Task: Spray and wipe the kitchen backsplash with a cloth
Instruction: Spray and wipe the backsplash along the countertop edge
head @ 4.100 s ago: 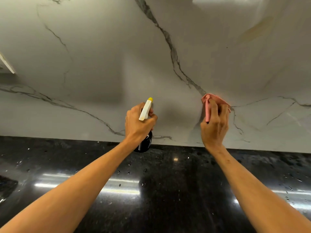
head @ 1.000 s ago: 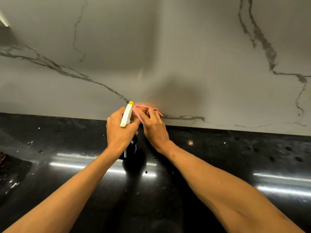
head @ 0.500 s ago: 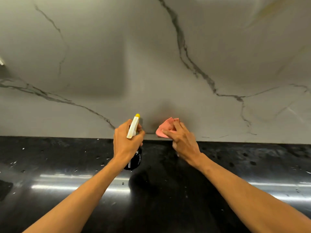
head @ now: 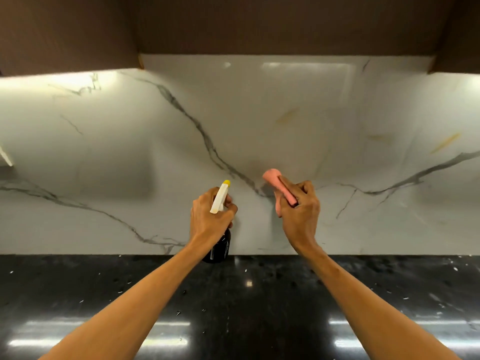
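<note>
I stand facing a white marble backsplash (head: 109, 141) crossed by grey veins, with a few yellowish streaks toward two o'clock and a bright strip of light along its top edge under dark brown cabinets (head: 65, 29). Below it runs a glossy black counter (head: 249, 307) flecked with pale specks and droplets, mirroring the lights in long bars at seven and five o'clock. Both my bare forearms reach forward from the lower corners. My left hand (head: 209, 218) is closed around the neck of the spray bottle (head: 220, 197), fingers curled at the trigger; its white head with the yellow nozzle tip rises above my knuckles and points toward one o'clock at the wall, and the dark body hangs beneath my wrist, so its long axis runs nearly upright, tilted a little to the right at the top. The bottle's base sits just at the line where wall meets counter in this view; I cannot tell whether it touches the counter. My right hand (head: 298, 207) is clenched on the pink cloth (head: 279, 185), which is bunched and folded, one lobe sticking out past my fingers toward eleven o'clock, close against the marble beside a dark vein. The two hands are near each other, apart, at the middle of the wall.
</note>
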